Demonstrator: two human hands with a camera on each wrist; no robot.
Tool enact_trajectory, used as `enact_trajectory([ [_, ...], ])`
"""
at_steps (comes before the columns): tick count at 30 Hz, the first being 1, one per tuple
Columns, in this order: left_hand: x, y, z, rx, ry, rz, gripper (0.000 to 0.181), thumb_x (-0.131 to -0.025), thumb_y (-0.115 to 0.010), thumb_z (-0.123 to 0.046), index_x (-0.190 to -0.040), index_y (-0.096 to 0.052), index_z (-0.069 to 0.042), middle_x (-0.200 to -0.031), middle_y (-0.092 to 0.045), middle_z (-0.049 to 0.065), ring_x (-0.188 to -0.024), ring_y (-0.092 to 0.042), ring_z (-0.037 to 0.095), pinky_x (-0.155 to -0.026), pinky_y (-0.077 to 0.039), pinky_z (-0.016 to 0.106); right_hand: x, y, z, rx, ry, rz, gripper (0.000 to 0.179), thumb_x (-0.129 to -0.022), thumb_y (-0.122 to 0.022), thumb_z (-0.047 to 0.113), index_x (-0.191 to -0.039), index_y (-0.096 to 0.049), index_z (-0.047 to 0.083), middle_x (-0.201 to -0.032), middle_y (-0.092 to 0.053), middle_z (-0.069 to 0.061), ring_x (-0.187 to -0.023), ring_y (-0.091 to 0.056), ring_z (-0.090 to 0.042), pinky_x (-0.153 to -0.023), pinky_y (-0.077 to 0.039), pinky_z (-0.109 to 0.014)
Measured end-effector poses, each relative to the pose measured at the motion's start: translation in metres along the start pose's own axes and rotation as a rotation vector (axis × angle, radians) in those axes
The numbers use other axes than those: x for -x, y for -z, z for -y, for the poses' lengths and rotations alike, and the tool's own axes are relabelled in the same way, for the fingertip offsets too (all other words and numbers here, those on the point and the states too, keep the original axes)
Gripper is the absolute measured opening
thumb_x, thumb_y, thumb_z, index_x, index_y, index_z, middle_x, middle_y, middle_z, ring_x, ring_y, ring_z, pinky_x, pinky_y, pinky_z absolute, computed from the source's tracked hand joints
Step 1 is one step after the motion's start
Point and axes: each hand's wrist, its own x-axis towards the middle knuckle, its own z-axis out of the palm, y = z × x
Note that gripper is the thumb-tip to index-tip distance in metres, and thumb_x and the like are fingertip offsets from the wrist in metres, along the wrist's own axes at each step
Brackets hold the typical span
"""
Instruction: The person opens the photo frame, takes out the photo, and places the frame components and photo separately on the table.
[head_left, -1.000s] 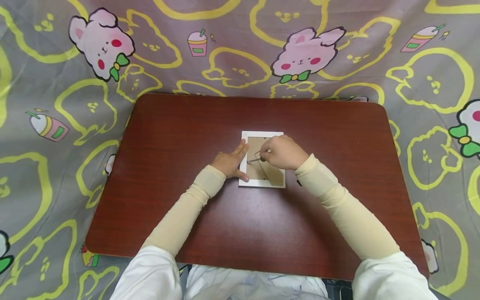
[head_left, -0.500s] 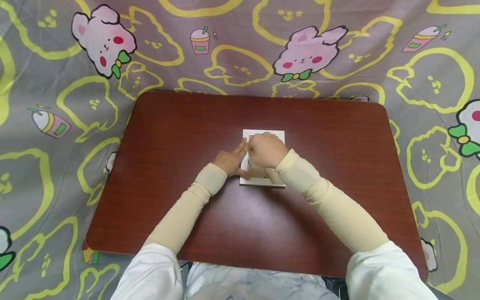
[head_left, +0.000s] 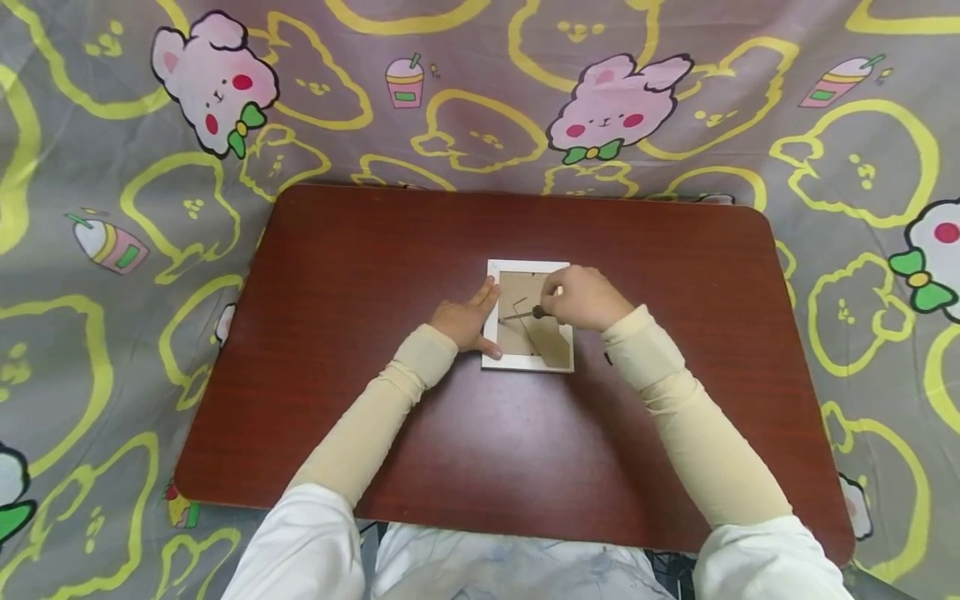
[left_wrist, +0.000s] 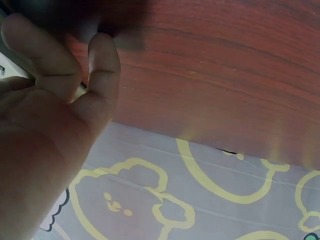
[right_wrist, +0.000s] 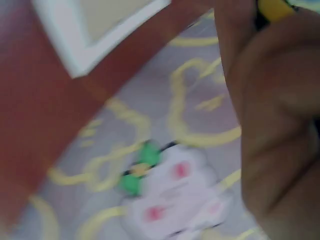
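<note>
A white picture frame [head_left: 492, 340] lies back-up on the table, its brown backing board [head_left: 517, 337] showing. My left hand [head_left: 459, 323] rests at the frame's left side, fingers and thumb spread along that edge. In the left wrist view the left hand [left_wrist: 45, 105] fills the left side, its fingertips in shadow. My right hand [head_left: 588, 296] grips a screwdriver [head_left: 537, 312] over the board; its thin shaft points left toward the frame's inner left edge. A yellow and black part of the screwdriver handle [right_wrist: 275, 9] shows inside the right hand [right_wrist: 280, 100] in the right wrist view.
The reddish-brown table [head_left: 360, 250] has rounded corners. A patterned cloth [head_left: 480, 83] with bears and rabbits hangs behind and beside it. Small dark tabs sit along the board's edge. A small dark thing [head_left: 608, 358] shows beside the right wrist.
My right hand moved left over the frame with its fist turned over, then came back right, uncovering the board and the screwdriver shaft. The left hand stayed at the frame's edge.
</note>
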Motion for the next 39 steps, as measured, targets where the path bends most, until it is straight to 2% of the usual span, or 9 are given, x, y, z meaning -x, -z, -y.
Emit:
enact_trajectory([
  [4, 0.004, 0.002, -0.001, 0.016, 0.007, 0.006, 0.129, -0.073, -0.074, -0.070, -0.163, 0.000, -0.016, -0.167, 0.011, 0.000, -0.135, -0.049, 0.024, -0.104, -0.039, 0.056, 0.014, 0.000, -0.047, -0.277, -0.066, -0.028, 0.020, -0.090, -0.063, 0.011, -0.107, -0.070, 0.003, -0.089, -0.067, -0.010, -0.054, -0.056, -0.016, -0.052, -0.046, -0.031],
  [6, 0.006, 0.002, -0.002, 0.018, 0.012, 0.010, 0.129, -0.073, -0.073, -0.070, -0.163, 0.001, -0.017, -0.166, 0.011, 0.000, -0.135, -0.050, 0.024, -0.105, -0.038, 0.057, 0.021, -0.002, -0.063, -0.419, -0.074, -0.125, 0.025, -0.090, -0.066, 0.009, -0.114, -0.066, 0.000, -0.093, -0.065, -0.011, -0.056, -0.054, -0.016, -0.050, -0.045, -0.028],
  [8, 0.007, 0.003, -0.003, 0.025, 0.016, 0.009, 0.129, -0.073, -0.074, -0.069, -0.163, 0.001, -0.017, -0.166, 0.011, 0.000, -0.134, -0.050, 0.025, -0.106, -0.037, 0.059, 0.026, -0.004, -0.072, -0.538, -0.079, -0.283, 0.031, -0.090, -0.070, 0.009, -0.120, -0.065, 0.001, -0.093, -0.066, -0.007, -0.058, -0.054, -0.015, -0.050, -0.046, -0.026],
  [12, 0.006, 0.005, -0.003, 0.041, 0.016, -0.001, 0.129, -0.073, -0.075, -0.068, -0.164, 0.000, -0.017, -0.167, 0.010, 0.000, -0.135, -0.049, 0.028, -0.107, -0.035, 0.060, 0.027, -0.008, -0.065, -0.700, -0.051, -0.595, 0.036, -0.092, -0.070, 0.010, -0.124, -0.062, -0.004, -0.091, -0.065, 0.003, -0.069, -0.058, -0.011, -0.061, -0.050, -0.021],
  [15, 0.005, 0.005, -0.002, 0.046, 0.019, 0.000, 0.129, -0.073, -0.075, -0.069, -0.164, 0.001, -0.017, -0.167, 0.011, 0.000, -0.137, -0.047, 0.028, -0.108, -0.033, 0.062, 0.025, -0.011, -0.047, -0.759, -0.025, -0.679, 0.034, -0.095, -0.066, 0.009, -0.122, -0.059, -0.010, -0.091, -0.063, 0.003, -0.079, -0.060, -0.010, -0.070, -0.051, -0.022],
  [21, 0.006, 0.005, -0.003, 0.046, 0.022, 0.008, 0.130, -0.072, -0.075, -0.069, -0.163, 0.001, -0.017, -0.167, 0.011, 0.000, -0.137, -0.047, 0.028, -0.109, -0.031, 0.063, 0.011, -0.013, -0.029, -0.728, -0.011, -0.571, 0.033, -0.096, -0.063, 0.005, -0.124, -0.057, -0.012, -0.094, -0.060, -0.005, -0.079, -0.058, -0.013, -0.065, -0.049, -0.023],
  [28, 0.008, 0.005, -0.004, 0.033, 0.026, 0.015, 0.129, -0.072, -0.074, -0.069, -0.164, 0.000, -0.017, -0.167, 0.010, 0.000, -0.136, -0.048, 0.028, -0.109, -0.032, 0.061, -0.022, -0.020, -0.053, -0.694, -0.026, -0.438, 0.040, -0.097, -0.068, 0.012, -0.135, -0.058, 0.004, -0.108, -0.060, -0.013, -0.082, -0.058, -0.014, -0.061, -0.051, -0.029],
  [36, 0.003, 0.003, -0.002, 0.022, 0.019, 0.022, 0.128, -0.073, -0.072, -0.070, -0.163, 0.002, -0.018, -0.167, 0.012, 0.000, -0.132, -0.052, 0.028, -0.110, -0.031, 0.061, -0.036, -0.014, -0.062, -0.626, 0.028, -0.358, 0.041, -0.098, -0.067, 0.012, -0.138, -0.058, 0.008, -0.105, -0.062, -0.016, -0.083, -0.060, -0.017, -0.061, -0.055, -0.036],
  [39, 0.003, 0.003, 0.000, 0.023, 0.026, 0.027, 0.129, -0.073, -0.072, -0.069, -0.163, 0.003, -0.018, -0.166, 0.013, 0.000, -0.132, -0.053, 0.029, -0.111, -0.030, 0.061, -0.041, -0.013, -0.065, -0.609, 0.015, -0.309, 0.043, -0.099, -0.067, 0.012, -0.141, -0.057, 0.010, -0.104, -0.064, -0.016, -0.081, -0.060, -0.018, -0.061, -0.053, -0.034],
])
